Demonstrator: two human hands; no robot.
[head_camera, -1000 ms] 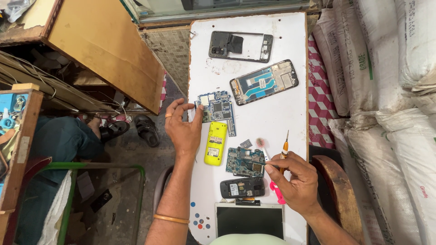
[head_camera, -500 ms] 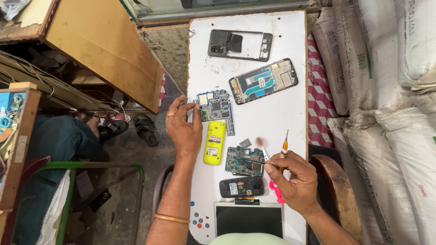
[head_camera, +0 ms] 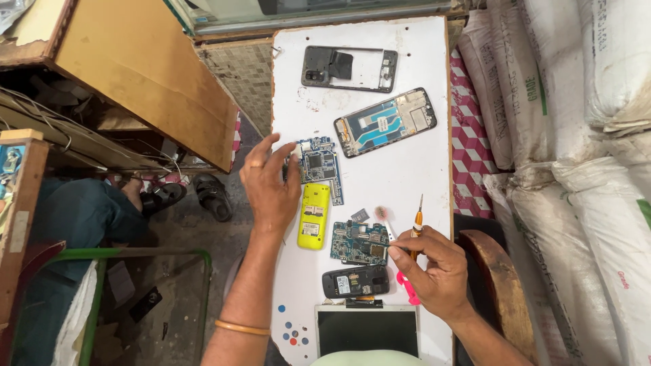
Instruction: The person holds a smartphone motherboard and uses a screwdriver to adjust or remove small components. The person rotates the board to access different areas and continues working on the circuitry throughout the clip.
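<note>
Circuit board (head_camera: 320,167) under your left hand (head_camera: 270,184), whose released fingers touch its edge, looks light, stiff, fragile—pinch its rims, while your right hand (head_camera: 434,270) grips the screwdriver (head_camera: 417,227).

Left hand (head_camera: 270,184) spreads its fingers toward twelve o'clock; right hand (head_camera: 432,271) curls shut, knuckles toward ten.

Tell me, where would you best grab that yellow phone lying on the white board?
Probably by its two long edges, pinched from above. The yellow phone lies flat with its long axis running up the white board. The left hand crowds its left edge, and a green circuit board sits just right of its lower half, so the upper half looks easier to pinch.
</note>
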